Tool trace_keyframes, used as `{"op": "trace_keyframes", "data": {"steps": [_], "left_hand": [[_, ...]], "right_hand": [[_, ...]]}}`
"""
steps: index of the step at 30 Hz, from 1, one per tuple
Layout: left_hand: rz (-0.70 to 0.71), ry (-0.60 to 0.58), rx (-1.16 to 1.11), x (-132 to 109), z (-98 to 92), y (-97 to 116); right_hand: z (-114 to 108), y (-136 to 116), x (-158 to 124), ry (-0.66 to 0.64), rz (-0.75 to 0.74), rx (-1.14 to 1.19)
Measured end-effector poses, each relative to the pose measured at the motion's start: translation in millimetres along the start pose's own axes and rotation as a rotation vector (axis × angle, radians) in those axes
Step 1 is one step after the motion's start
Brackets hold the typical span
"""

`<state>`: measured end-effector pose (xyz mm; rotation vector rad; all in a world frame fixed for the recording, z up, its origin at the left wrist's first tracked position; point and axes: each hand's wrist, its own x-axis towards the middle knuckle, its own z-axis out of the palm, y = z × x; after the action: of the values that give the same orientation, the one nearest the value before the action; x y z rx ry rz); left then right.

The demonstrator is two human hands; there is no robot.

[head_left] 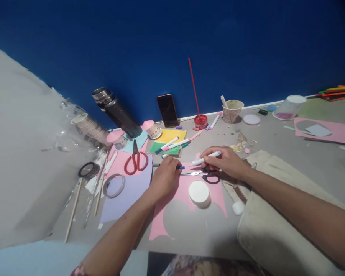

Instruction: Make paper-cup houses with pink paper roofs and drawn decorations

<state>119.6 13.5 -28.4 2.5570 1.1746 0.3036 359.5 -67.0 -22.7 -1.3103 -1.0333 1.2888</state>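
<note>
My right hand [225, 163] is closed around a white marker [206, 158] with a purple end, its tip pointing left above pink paper. My left hand [167, 174] rests fingers curled on the table, with the blue cap of a marker [180, 167] poking out at its fingertips; the grip is partly hidden. Between the hands lie black-handled scissors [211, 178]. Just below them a small white paper cup [199, 193] stands upside down on the cut pink sheet [218, 195], which has large rounded cut-outs.
Red-handled scissors [136, 161], a tape roll [114, 186] and purple paper [126, 203] lie left. Behind stand a black flask [120, 115], a phone [167, 110], a red paint pot [200, 121] with a stick and a patterned cup [232, 112]. A beige cloth [278, 207] lies right.
</note>
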Motion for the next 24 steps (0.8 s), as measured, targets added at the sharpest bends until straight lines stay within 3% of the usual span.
{"op": "trace_keyframes", "data": {"steps": [6,13,24], "left_hand": [[0.006,0.028,-0.014,3.7,3.9,-0.3],[-0.081,0.01,-0.599,6.6,-1.8,1.9],[0.141,0.071,-0.516,3.5,-5.0,9.6]], "right_hand": [[0.1,0.6,0.3,0.004,0.02,0.018],[0.2,4.3,3.7,0.019,0.028,0.134],[2.1,10.2,3.2,-0.041,0.026,0.258]]}}
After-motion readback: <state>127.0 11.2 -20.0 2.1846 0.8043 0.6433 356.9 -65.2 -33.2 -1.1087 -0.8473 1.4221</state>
